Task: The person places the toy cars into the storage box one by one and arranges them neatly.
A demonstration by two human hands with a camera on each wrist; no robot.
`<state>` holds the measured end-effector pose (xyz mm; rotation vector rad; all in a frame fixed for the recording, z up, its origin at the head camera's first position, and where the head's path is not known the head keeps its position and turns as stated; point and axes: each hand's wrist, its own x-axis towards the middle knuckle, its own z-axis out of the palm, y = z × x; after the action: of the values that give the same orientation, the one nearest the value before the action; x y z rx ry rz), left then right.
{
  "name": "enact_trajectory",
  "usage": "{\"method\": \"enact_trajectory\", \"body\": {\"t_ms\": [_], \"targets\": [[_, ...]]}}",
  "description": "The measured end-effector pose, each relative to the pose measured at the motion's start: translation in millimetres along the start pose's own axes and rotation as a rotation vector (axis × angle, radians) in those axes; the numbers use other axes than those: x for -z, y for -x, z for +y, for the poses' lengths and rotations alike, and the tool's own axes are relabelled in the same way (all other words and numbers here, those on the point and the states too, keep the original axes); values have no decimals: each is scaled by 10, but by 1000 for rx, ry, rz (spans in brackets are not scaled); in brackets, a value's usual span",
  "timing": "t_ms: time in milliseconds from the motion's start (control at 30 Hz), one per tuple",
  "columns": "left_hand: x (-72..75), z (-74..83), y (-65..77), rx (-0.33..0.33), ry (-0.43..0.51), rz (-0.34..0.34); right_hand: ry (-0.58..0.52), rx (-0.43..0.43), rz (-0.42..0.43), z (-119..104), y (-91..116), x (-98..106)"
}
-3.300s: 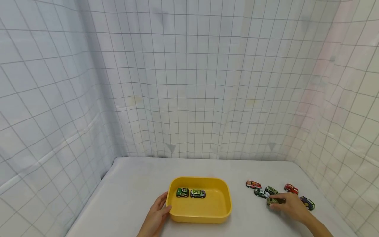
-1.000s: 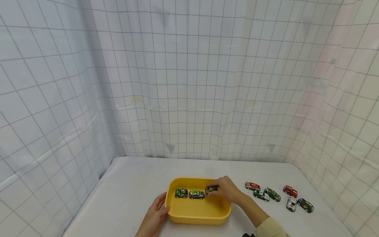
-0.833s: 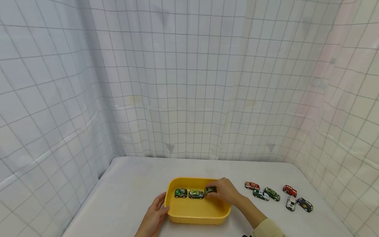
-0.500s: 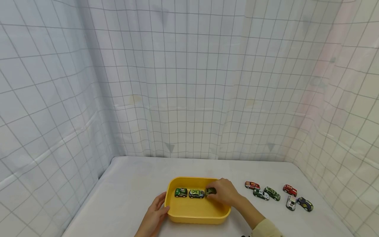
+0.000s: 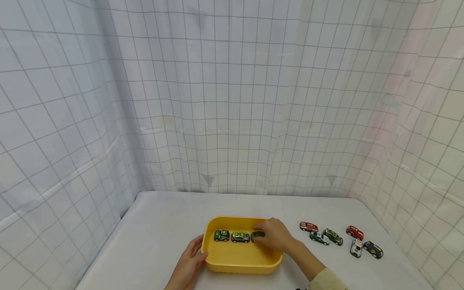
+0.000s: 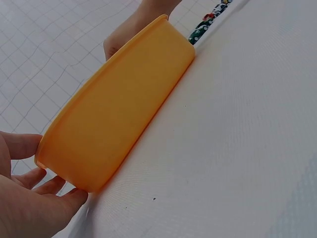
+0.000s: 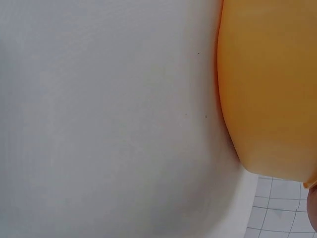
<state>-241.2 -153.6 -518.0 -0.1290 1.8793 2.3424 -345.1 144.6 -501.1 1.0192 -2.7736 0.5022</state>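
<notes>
A yellow plastic tray [image 5: 241,269] stands on the white table. My left hand [image 5: 189,262] holds its left end, thumb at the rim and fingers against the outer wall, as the left wrist view shows. Inside, a green toy car [image 5: 221,235] and a green-and-purple toy car [image 5: 240,237] sit in a row along the back. My right hand [image 5: 274,234] reaches over the right side and pinches a dark olive toy car [image 5: 257,235] at the row's right end, partly hidden by the fingers. The right wrist view shows mostly the tray's outer wall [image 7: 270,89].
Right of the tray lie more toy cars: red-orange [image 5: 309,226], green-and-white [image 5: 320,238], green [image 5: 332,236], red [image 5: 355,232], white [image 5: 356,247] and dark blue [image 5: 373,249]. Gridded white curtains [image 5: 232,100] surround the table's back and sides.
My right hand has carried the olive car from the group on the right into the tray, beside the other two. In the last half second it barely moves. My left hand stays on the tray.
</notes>
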Motion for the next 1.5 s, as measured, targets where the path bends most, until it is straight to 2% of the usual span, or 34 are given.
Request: {"method": "enact_trajectory", "body": {"t_ms": [67,267,367,600,1000,1300,1500], "targets": [[-3,3,-6,7,-2,5,-32,6,0,12,5,11],[-7,7,-27,24,-4,13,-220,25,6,49,37,105],[-6,7,-33,22,-12,9,-256,18,18,75,67,179],[6,14,-38,20,-34,16,-272,-27,35,138,120,285],[7,1,-52,16,-27,16,-301,-23,70,240,260,402],[10,3,-53,23,-27,25,-306,-21,127,412,399,475],[11,0,-54,21,-26,21,-308,-101,112,533,510,516]]}}
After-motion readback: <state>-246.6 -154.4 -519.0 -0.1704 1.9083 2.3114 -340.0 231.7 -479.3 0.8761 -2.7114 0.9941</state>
